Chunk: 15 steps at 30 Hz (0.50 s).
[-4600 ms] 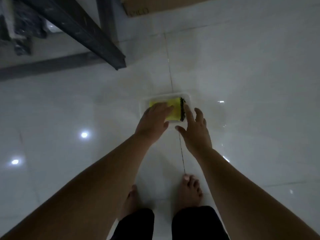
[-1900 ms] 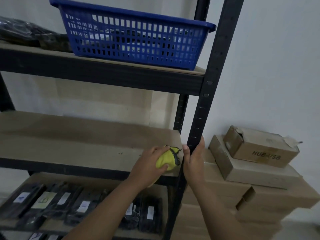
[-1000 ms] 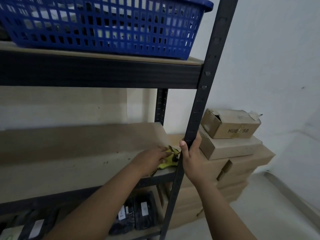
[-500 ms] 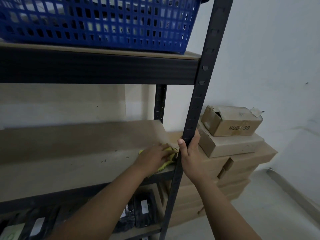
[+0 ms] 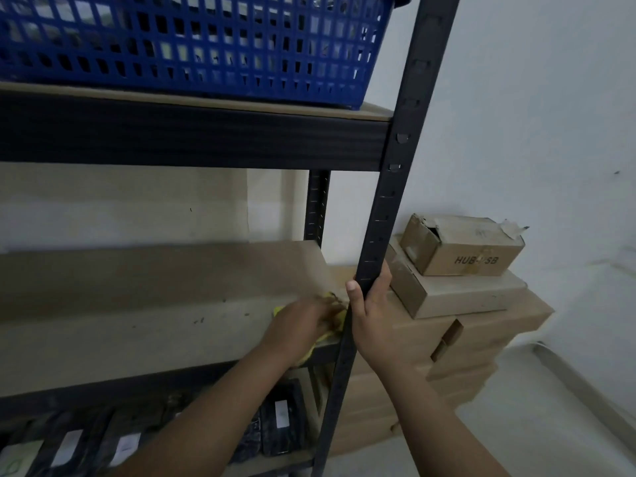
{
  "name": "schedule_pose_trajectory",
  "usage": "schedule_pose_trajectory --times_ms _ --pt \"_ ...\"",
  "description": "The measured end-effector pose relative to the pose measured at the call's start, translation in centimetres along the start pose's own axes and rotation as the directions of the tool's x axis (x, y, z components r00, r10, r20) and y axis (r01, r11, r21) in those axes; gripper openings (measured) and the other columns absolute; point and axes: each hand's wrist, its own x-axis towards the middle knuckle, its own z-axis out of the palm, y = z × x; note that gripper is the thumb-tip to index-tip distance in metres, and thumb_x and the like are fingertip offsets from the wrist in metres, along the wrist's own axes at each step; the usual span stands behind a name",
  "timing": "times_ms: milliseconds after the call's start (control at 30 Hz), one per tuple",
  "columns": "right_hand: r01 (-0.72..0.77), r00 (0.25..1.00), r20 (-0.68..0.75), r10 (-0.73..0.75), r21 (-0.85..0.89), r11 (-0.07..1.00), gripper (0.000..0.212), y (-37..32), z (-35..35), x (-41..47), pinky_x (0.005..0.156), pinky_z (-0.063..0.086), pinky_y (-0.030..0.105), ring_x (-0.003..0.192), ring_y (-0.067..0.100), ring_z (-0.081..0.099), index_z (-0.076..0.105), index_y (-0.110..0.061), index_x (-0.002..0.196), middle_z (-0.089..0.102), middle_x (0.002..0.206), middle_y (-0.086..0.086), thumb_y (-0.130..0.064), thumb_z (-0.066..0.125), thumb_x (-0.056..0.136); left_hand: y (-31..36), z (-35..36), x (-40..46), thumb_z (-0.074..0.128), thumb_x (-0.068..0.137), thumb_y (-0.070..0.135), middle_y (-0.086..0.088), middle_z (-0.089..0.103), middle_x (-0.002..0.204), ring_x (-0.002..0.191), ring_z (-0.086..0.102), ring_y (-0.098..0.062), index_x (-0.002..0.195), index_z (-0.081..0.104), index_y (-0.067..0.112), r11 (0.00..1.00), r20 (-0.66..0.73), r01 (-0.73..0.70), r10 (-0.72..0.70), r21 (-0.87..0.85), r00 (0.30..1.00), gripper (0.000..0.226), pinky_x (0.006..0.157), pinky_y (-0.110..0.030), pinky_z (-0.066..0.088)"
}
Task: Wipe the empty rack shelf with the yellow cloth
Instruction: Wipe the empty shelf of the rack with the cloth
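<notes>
Shelf (image 5: 155, 325) is being wiped at its right end, cloth (image 5: 339, 320) pressed under the left hand (image 5: 303, 325). Post (image 5: 375, 242) is gripped by the right hand (image 5: 373, 321). Most is judged unwiped.

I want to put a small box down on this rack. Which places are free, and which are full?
Free: the middle shelf, bare from the left hand and yellow cloth out to the picture's left edge. Crowded: the top shelf under the blue basket, the bottom shelf with dark packets, and the stacked cartons beside the post that the right hand grips.
</notes>
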Motion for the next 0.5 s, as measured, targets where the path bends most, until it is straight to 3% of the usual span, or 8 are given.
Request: schedule_pose_trajectory --times_ms 133,200,300,400,500 --pt "0.021 1.0 -0.001 -0.021 0.027 0.999 0.05 0.0 -0.1 0.1 0.08 0.035 -0.001 0.102 -0.018 0.043 0.01 -0.058 0.124 0.04 0.117 -0.022 -0.066 0.037 0.083 -0.8 -0.1 4.7 0.044 0.096 0.031 -0.007 0.057 0.129 0.119 0.051 -0.026 0.124 0.057 0.022 0.995 0.078 0.081 -0.086 0.066 0.993 0.033 0.099 -0.033 0.041" --pt "0.03 1.0 -0.003 -0.03 0.009 1.0 0.048 0.3 -0.1 0.2 0.08 0.036 0.001 0.1 -0.012 0.045 0.011 -0.061 0.123 0.043 0.112 -0.014 -0.063 0.039 0.083 -2.3 -0.8 6.2 0.043 0.096 0.037 -0.006 0.046 0.142 0.128 0.043 -0.025 0.132 0.05 0.024 0.986 0.108 0.118 -0.131 0.116 0.985 0.039 0.104 -0.031 0.033" --pt "0.03 0.999 0.012 -0.03 -0.022 0.999 0.045 0.5 -0.2 0.4 0.074 0.036 0.001 0.09 -0.011 0.045 0.011 -0.068 0.117 0.043 0.1 -0.017 -0.058 0.038 0.082 -6.4 -2.0 6.2 0.044 0.096 0.034 -0.001 0.035 0.15 0.134 0.034 -0.02 0.137 0.045 0.027 0.968 0.048 0.208 -0.217 0.14 0.975 0.041 0.107 -0.025 0.023" --pt "0.042 0.999 0.014 -0.042 -0.011 0.999 0.045 0.1 -0.2 0.3 0.073 0.037 0.001 0.086 -0.012 0.045 0.012 -0.057 0.122 0.041 0.097 -0.019 -0.053 0.039 0.086 -8.8 -3.2 4.2 0.043 0.097 0.028 -0.004 0.033 0.151 0.137 0.03 -0.021 0.138 0.044 0.023 0.949 -0.015 0.285 -0.286 0.134 0.958 0.041 0.108 -0.023 0.02" --pt "0.056 0.998 -0.006 -0.056 0.008 0.998 0.058 0.0 0.0 0.1 0.072 0.038 0.002 0.084 -0.012 0.046 0.016 -0.038 0.133 0.041 0.094 -0.017 -0.056 0.037 0.083 -7.8 -3.4 1.7 0.046 0.096 0.021 -0.01 0.046 0.14 0.124 0.044 -0.025 0.134 0.05 0.02 0.954 -0.084 0.286 -0.278 0.093 0.957 0.038 0.098 -0.025 0.032"
